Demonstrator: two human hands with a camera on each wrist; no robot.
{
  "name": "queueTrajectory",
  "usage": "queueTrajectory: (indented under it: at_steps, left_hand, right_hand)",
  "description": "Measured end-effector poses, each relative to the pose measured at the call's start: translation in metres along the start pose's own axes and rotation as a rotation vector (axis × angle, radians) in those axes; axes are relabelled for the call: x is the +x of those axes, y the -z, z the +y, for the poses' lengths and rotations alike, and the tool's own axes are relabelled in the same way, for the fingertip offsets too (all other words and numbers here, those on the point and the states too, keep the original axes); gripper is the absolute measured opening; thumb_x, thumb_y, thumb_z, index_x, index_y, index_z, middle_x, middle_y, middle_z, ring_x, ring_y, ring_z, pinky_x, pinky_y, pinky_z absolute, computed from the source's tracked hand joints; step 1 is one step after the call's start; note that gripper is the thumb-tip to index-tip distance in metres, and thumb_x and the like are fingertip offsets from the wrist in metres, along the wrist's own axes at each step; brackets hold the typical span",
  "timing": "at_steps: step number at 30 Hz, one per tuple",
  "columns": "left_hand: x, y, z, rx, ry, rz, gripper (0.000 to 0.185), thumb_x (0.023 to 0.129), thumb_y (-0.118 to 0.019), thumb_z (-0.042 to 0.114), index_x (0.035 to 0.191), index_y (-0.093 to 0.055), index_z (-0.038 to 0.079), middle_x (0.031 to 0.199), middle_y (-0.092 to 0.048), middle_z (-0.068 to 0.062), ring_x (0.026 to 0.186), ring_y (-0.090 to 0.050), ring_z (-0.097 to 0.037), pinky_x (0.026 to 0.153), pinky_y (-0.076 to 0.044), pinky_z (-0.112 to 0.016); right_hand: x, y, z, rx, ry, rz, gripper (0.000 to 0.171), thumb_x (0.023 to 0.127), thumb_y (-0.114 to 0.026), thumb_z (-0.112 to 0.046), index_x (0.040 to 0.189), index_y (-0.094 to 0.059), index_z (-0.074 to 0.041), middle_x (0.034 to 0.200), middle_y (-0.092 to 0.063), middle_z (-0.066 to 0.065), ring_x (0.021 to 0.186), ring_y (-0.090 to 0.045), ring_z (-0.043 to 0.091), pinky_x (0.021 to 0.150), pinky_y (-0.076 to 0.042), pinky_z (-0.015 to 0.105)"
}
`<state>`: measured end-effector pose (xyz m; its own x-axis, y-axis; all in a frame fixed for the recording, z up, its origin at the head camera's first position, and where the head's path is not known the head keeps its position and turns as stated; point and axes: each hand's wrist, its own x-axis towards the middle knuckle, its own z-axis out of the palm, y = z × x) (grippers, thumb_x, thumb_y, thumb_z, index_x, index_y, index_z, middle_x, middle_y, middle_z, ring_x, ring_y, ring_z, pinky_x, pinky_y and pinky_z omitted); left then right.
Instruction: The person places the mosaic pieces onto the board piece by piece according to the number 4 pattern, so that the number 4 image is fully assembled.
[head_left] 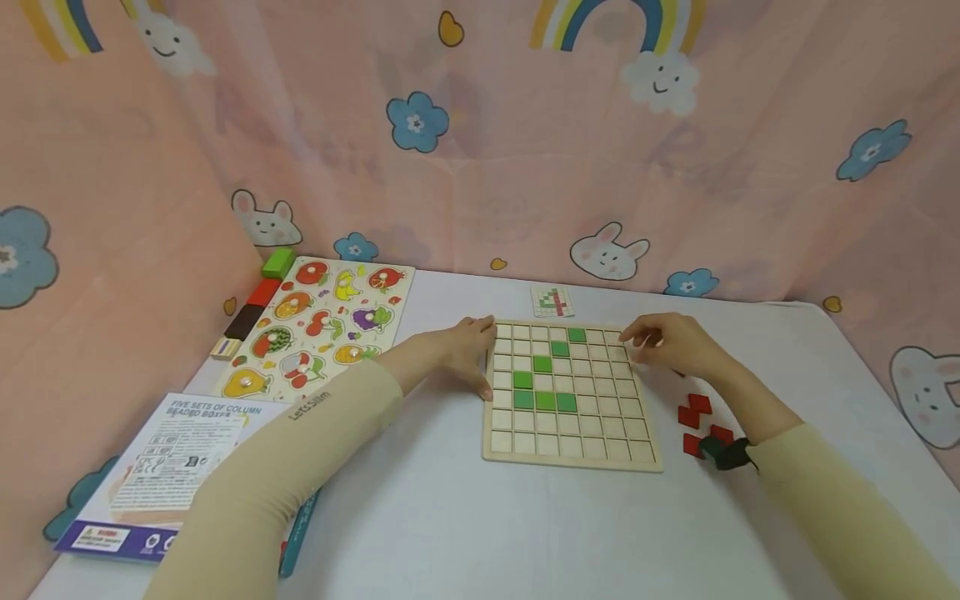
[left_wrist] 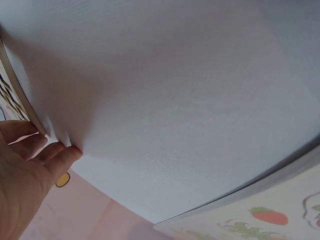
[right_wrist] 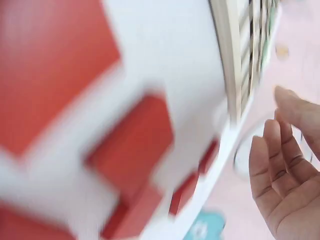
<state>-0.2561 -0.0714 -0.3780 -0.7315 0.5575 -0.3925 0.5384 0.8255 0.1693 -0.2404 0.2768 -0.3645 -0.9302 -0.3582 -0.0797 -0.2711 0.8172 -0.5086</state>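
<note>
A square wooden grid board (head_left: 570,463) lies flat on the white table, with several green square tiles (head_left: 542,364) set in its cells in a hooked diagonal line. My left hand (head_left: 467,354) rests along the board's left edge, its thumb and fingers spread; in the left wrist view its fingertips are at the board's corner. Over the board's upper right edge hovers my right hand (head_left: 678,346). Its fingers are loosely bent, and the right wrist view shows nothing between them. Several red square tiles (head_left: 700,404) lie scattered beside the board, below that hand.
Behind the board lies a small pattern card (head_left: 552,302) with green and red squares. A fruit puzzle board (head_left: 307,321), a row of coloured blocks (head_left: 262,292) and a printed box (head_left: 180,450) occupy the left side. A patterned pink cloth (head_left: 510,167) hangs behind the table.
</note>
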Motion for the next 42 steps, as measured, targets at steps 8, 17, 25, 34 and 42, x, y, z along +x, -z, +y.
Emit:
queueTrajectory:
  at_steps: [8, 17, 25, 34, 42]
  left_hand:
    - [-0.003, 0.002, 0.001, -0.004, 0.003, -0.002, 0.119, 0.076, -0.077, 0.060, 0.157, -0.014, -0.001, 0.167, -0.007, -0.020, 0.154, -0.016, -0.041, 0.127, -0.020, -0.048]
    - [-0.002, 0.002, 0.002, -0.004, -0.007, -0.002, 0.119, 0.076, -0.077, 0.060, 0.157, -0.014, -0.001, 0.167, -0.007, -0.020, 0.154, -0.015, -0.043, 0.127, -0.019, -0.048]
    - [-0.002, 0.002, 0.001, 0.000, -0.003, -0.003, 0.119, 0.076, -0.076, 0.060, 0.157, -0.014, -0.001, 0.167, -0.007, -0.021, 0.154, -0.015, -0.043, 0.128, -0.019, -0.048]
    - [-0.005, 0.002, 0.000, -0.018, -0.004, -0.002, 0.120, 0.076, -0.078, 0.059, 0.157, -0.013, -0.001, 0.167, -0.006, -0.020, 0.154, -0.014, -0.041, 0.128, -0.019, -0.048]
    - [-0.006, 0.002, 0.000, -0.042, -0.013, -0.006, 0.119, 0.076, -0.077, 0.058, 0.157, -0.012, 0.000, 0.167, -0.004, -0.020, 0.155, -0.010, -0.042, 0.128, -0.018, -0.049]
  right_hand:
    - [-0.001, 0.023, 0.038, -0.014, -0.127, -0.033, 0.039, 0.088, -0.073, -0.020, 0.123, -0.066, -0.004, 0.111, -0.065, 0.018, 0.100, -0.060, 0.028, 0.071, -0.050, 0.025]
    - [0.002, 0.016, 0.051, -0.042, -0.193, -0.094, 0.044, 0.087, -0.075, -0.030, 0.120, -0.066, -0.003, 0.114, -0.064, 0.020, 0.105, -0.055, 0.032, 0.082, -0.054, 0.037]
    - [0.004, 0.013, 0.048, -0.048, -0.192, -0.070, 0.033, 0.085, -0.077, -0.025, 0.106, -0.066, -0.002, 0.104, -0.065, 0.019, 0.095, -0.056, 0.029, 0.073, -0.053, 0.029]
    - [0.013, 0.010, 0.026, 0.028, -0.134, 0.010, 0.021, 0.089, -0.071, -0.018, 0.103, -0.064, -0.005, 0.093, -0.066, 0.009, 0.087, -0.055, 0.023, 0.067, -0.049, 0.026]
    - [0.030, -0.012, -0.011, 0.110, -0.025, -0.041, 0.019, 0.092, -0.070, -0.021, 0.104, -0.067, -0.008, 0.098, -0.067, 0.009, 0.090, -0.055, 0.020, 0.077, -0.047, 0.025]
